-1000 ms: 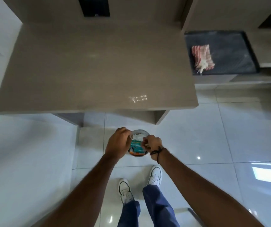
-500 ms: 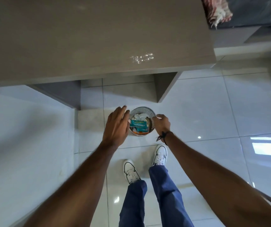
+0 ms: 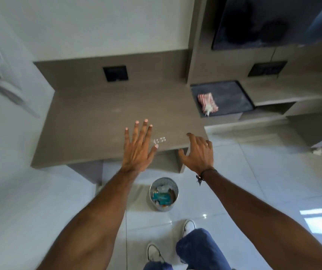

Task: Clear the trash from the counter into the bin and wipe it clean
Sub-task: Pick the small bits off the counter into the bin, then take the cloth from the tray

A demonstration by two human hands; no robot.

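Observation:
A small round metal bin stands on the white tiled floor below the counter's front edge, holding a teal packet and crumpled white trash. The brown counter stretches above it, with a small patch of white specks near its front right corner. My left hand hovers over the counter's front edge, fingers spread, holding nothing. My right hand is raised at the counter's right front corner, fingers apart and empty. A red-and-white striped cloth lies on a dark mat on the lower shelf to the right.
A white wall runs along the left. Two black sockets sit in the back panels. A dark screen hangs top right. More shelving stands at the right. A scrap of white paper lies on the floor. My feet stand behind the bin.
Both hands let go at the bin and rose from it to counter height, opening as they lifted. The view tilted up from the floor toward the counter and wall.

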